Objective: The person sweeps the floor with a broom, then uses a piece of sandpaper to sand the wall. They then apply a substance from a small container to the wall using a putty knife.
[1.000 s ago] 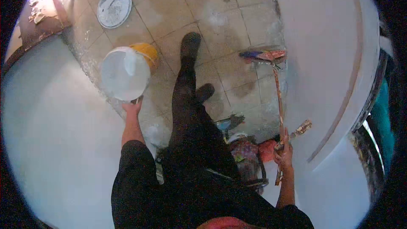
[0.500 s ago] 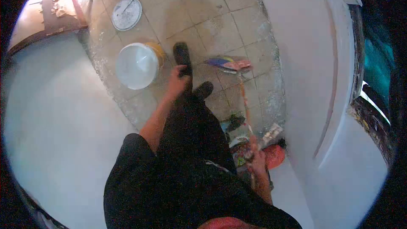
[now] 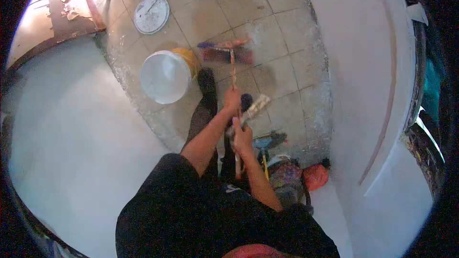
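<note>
A broom (image 3: 227,56) with a blurred red and blue head is over the tiled floor in front of my feet. Its thin handle runs back toward my body. My left hand (image 3: 233,100) is wrapped round the handle, nearer the head. Closer to my body, my right hand (image 3: 243,138) also grips the handle. A pale, flat-ended tool like a brush or scraper (image 3: 256,106) sticks out beside my right hand and looks held along with the broom; its lower end is hidden.
A white bucket (image 3: 165,77) stands beside a yellow one (image 3: 189,59) at left. Beyond lies a round white lid (image 3: 151,15). A red object (image 3: 315,177) and a cluttered container are by my right side. Pale walls (image 3: 76,124) rise on both sides.
My left hand has come from near the buckets onto the broom handle. The broom head has moved left and farther away, and my right hand has moved left and forward with the handle.
</note>
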The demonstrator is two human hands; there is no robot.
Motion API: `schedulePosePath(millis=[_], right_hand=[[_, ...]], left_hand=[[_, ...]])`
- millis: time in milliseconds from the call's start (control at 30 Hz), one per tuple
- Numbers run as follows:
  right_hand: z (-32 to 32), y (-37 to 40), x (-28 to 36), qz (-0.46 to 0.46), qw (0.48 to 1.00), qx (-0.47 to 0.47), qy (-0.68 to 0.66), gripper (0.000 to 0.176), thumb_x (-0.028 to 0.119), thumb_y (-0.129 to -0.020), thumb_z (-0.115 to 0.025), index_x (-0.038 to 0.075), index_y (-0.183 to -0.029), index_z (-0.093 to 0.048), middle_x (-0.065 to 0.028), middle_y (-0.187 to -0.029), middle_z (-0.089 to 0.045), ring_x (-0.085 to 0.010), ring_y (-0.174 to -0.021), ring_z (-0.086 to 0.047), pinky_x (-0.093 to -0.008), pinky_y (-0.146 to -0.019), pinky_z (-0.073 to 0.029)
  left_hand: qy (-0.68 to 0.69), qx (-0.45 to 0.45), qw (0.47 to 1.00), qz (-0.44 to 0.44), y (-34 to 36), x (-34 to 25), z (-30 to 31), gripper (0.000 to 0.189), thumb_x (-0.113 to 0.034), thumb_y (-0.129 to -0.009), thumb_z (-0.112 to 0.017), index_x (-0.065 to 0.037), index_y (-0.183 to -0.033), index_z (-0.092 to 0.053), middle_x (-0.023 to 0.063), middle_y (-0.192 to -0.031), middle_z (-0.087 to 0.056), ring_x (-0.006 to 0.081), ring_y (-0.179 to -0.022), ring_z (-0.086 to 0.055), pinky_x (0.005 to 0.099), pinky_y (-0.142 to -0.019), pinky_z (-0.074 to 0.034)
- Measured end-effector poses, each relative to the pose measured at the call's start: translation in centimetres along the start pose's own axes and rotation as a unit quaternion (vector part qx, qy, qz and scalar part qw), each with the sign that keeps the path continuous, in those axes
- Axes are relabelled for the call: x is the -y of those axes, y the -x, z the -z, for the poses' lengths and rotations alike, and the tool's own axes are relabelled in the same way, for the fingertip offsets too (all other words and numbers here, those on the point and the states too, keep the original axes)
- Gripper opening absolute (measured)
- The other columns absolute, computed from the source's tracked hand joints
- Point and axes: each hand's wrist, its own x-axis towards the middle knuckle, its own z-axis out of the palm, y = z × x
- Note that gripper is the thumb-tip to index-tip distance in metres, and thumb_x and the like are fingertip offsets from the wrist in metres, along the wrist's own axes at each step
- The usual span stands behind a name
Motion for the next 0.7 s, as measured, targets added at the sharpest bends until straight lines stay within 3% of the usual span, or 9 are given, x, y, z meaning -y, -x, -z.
schedulePosePath(millis=[100,233,267,367,433,500,533,600,700], right_hand=[[-3.5,-1.2,5.7,-0.002,0.999,0.027,-0.039,0.064,0.054,-0.097,-0.066,-0.008,-0.115,-0.063,-0.0142,-0.09,-0.068,-0.0265,-0.076,-0.064,-0.0396,-0.07,-0.052],[-7.9,-5.9,10.9,0.011,0.998,0.015,-0.053,0.066,0.055,-0.096,-0.066,-0.009,-0.115,-0.063,-0.015,-0.09,-0.068,-0.0241,-0.062,-0.062,-0.0375,-0.057,-0.05],[-8.7,-7.1,12.8,0.022,0.998,0.005,-0.056,0.067,0.055,-0.096,-0.066,-0.009,-0.116,-0.063,-0.0155,-0.091,-0.068,-0.0237,-0.061,-0.062,-0.0372,-0.055,-0.05],[-9.1,-7.7,20.9,0.082,0.991,-0.01,-0.109,0.068,0.054,-0.096,-0.065,-0.011,-0.117,-0.064,-0.0187,-0.094,-0.069,-0.0233,-0.063,-0.064,-0.0378,-0.057,-0.05],[-10.5,-10.6,22.2,0.1,0.99,-0.031,-0.096,0.067,0.053,-0.097,-0.065,-0.011,-0.118,-0.064,-0.0198,-0.095,-0.069,-0.0228,-0.063,-0.064,-0.0377,-0.057,-0.05],[-12.3,-14.3,22.3,0.254,0.962,-0.056,-0.08,0.067,0.054,-0.1,-0.061,-0.01,-0.117,-0.065,-0.0198,-0.094,-0.069,-0.0227,-0.066,-0.064,-0.0386,-0.061,-0.051],[-12.3,-15.2,23.3,0.256,0.961,-0.06,-0.086,0.067,0.054,-0.1,-0.061,-0.01,-0.117,-0.065,-0.0198,-0.094,-0.069,-0.0227,-0.066,-0.064,-0.0386,-0.061,-0.051],[-11.4,-16.1,25.7,0.147,0.982,0.089,-0.074,0.064,0.052,-0.101,-0.059,-0.009,-0.118,-0.065,-0.0185,-0.091,-0.068,-0.0247,-0.068,-0.063,-0.0405,-0.067,-0.052],[-9.8,-14.7,26.9,0.184,0.973,0.109,-0.09,0.06,0.05,-0.101,-0.061,-0.007,-0.12,-0.064,-0.0152,-0.087,-0.067,-0.022,-0.069,-0.062,-0.0394,-0.067,-0.051]], left_hand=[[0.045,-0.017,0.999,-0.027,-2.4,-4.6,5.8,0.035,-0.033,-0.106,-0.048,0.0,-0.112,-0.058,0.0168,-0.074,-0.062,0.0348,-0.064,-0.062,0.0488,-0.062,-0.052],[-0.076,-0.022,0.991,-0.111,-13.9,-3.3,8.6,0.041,-0.035,-0.106,-0.047,0.001,-0.115,-0.062,0.0242,-0.09,-0.067,0.0412,-0.076,-0.067,0.0537,-0.069,-0.055],[-0.078,-0.036,0.991,-0.107,-15.3,-6.3,9.9,0.04,-0.034,-0.105,-0.048,0.001,-0.115,-0.063,0.0251,-0.093,-0.066,0.0418,-0.079,-0.067,0.0532,-0.07,-0.055],[-0.113,-0.05,0.988,-0.097,-17.3,-15.6,14.1,0.038,-0.027,-0.101,-0.051,0.005,-0.118,-0.063,0.0296,-0.104,-0.068,0.0465,-0.096,-0.067,0.054,-0.084,-0.053],[-0.116,-0.068,0.985,-0.109,-20.1,-18.8,15.8,0.039,-0.029,-0.102,-0.051,0.005,-0.118,-0.064,0.0282,-0.1,-0.068,0.0452,-0.092,-0.067,0.0537,-0.082,-0.053],[-0.088,-0.091,0.984,-0.124,-22.9,-20.8,17.0,0.041,-0.031,-0.102,-0.05,0.005,-0.117,-0.064,0.0267,-0.096,-0.068,0.0439,-0.088,-0.067,0.0535,-0.079,-0.053],[-0.069,-0.099,0.984,-0.129,-24.1,-21.5,17.5,0.041,-0.031,-0.103,-0.05,0.005,-0.117,-0.064,0.026,-0.095,-0.068,0.0432,-0.086,-0.067,0.0534,-0.078,-0.053],[-0.019,-0.104,0.986,-0.131,-25.7,-22.6,18.2,0.043,-0.033,-0.103,-0.05,0.005,-0.116,-0.065,0.0246,-0.091,-0.068,0.0419,-0.082,-0.066,0.0532,-0.076,-0.052],[0.024,-0.113,0.986,-0.117,-26.7,-21.9,17.8,0.045,-0.036,-0.104,-0.049,0.005,-0.115,-0.066,0.0225,-0.086,-0.068,0.04,-0.076,-0.066,0.0529,-0.072,-0.052]])
